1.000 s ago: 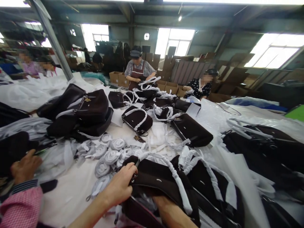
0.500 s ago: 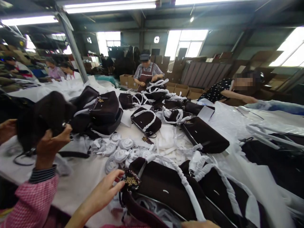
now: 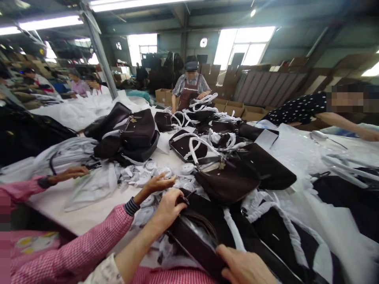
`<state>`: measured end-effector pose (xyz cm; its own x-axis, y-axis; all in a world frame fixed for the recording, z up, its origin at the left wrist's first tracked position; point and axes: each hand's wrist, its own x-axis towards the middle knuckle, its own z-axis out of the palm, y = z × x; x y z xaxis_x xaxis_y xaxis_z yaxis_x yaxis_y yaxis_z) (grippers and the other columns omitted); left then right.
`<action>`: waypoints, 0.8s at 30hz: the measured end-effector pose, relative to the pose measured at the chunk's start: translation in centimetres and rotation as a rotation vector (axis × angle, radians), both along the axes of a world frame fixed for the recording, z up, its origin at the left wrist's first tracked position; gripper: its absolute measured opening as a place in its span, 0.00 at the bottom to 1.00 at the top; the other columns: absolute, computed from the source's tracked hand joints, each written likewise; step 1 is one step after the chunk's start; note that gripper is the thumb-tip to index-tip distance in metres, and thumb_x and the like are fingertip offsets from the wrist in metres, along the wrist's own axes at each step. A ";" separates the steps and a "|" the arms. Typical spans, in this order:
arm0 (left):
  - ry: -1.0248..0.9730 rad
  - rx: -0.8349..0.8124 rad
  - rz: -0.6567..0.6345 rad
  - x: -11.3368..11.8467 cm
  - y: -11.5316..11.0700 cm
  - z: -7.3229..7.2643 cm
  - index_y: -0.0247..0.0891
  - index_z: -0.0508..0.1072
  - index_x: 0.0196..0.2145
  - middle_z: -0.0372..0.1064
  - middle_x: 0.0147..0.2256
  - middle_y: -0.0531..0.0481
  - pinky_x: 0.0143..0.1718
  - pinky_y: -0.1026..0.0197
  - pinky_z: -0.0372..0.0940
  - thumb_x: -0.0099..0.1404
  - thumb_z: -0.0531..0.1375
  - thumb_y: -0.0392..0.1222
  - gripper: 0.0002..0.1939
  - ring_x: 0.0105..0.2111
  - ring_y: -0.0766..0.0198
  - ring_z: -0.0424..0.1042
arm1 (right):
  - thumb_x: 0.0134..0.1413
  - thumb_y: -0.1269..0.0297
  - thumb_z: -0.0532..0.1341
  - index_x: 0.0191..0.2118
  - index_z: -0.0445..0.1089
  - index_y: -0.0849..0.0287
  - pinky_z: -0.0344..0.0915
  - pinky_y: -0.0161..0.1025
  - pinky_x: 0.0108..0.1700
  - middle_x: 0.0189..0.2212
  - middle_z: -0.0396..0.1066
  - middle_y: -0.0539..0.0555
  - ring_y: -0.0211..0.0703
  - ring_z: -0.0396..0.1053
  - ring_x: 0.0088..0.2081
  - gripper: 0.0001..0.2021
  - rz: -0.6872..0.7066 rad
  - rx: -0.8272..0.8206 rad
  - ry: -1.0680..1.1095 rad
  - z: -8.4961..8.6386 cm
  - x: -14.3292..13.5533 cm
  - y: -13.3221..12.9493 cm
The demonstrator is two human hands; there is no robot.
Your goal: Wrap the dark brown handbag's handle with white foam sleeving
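A handbag factory floor: dark handbags (image 3: 139, 128) heaped on a worktable (image 3: 59, 201), stacked cartons (image 3: 251, 112).

The handbag (image 3: 207, 232) under the left hand (image 3: 168, 209) and right hand (image 3: 244, 268) is looking like matt dark brown suede-like cloth, its handle (image 3: 233, 236) wearing white paper wrap. The table (image 3: 56, 201) is showing smooth, pale matt covering.

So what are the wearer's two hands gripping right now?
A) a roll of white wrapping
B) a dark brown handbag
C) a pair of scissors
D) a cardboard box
B: the left hand and right hand both clasp the open top of the dark brown handbag nearest the camera.
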<state>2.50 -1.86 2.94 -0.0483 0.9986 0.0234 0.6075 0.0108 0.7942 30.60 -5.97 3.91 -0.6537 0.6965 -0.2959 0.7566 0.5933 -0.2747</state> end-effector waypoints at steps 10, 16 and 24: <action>-0.027 0.269 0.004 0.7 0.3 2.0 0.39 0.70 0.41 0.69 0.37 0.47 0.40 0.56 0.66 0.68 0.54 0.39 0.07 0.36 0.58 0.70 | 0.69 0.68 0.52 0.40 0.69 0.58 0.63 0.45 0.41 0.37 0.74 0.57 0.54 0.74 0.40 0.09 -0.225 0.132 0.145 5.2 -0.3 9.2; 0.203 0.231 -0.193 0.5 -6.7 -1.3 0.43 0.73 0.41 0.73 0.42 0.47 0.43 0.51 0.69 0.62 0.58 0.33 0.10 0.43 0.51 0.73 | 0.67 0.67 0.54 0.37 0.69 0.58 0.61 0.42 0.41 0.35 0.74 0.55 0.48 0.72 0.38 0.09 -0.218 0.080 0.221 6.8 -1.0 9.1; -0.196 0.037 0.226 0.9 -8.0 -6.0 0.41 0.69 0.38 0.68 0.37 0.46 0.41 0.50 0.69 0.64 0.55 0.45 0.08 0.38 0.53 0.71 | 0.57 0.61 0.58 0.31 0.69 0.57 0.59 0.36 0.35 0.27 0.67 0.47 0.38 0.63 0.31 0.08 -0.293 -0.305 0.747 12.6 -4.8 9.0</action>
<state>3.42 -9.84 -3.02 -0.2765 0.9606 0.0281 0.4280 0.0969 0.8986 25.77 3.01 16.53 -0.5577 0.8278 -0.0616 0.4247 0.2208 -0.8780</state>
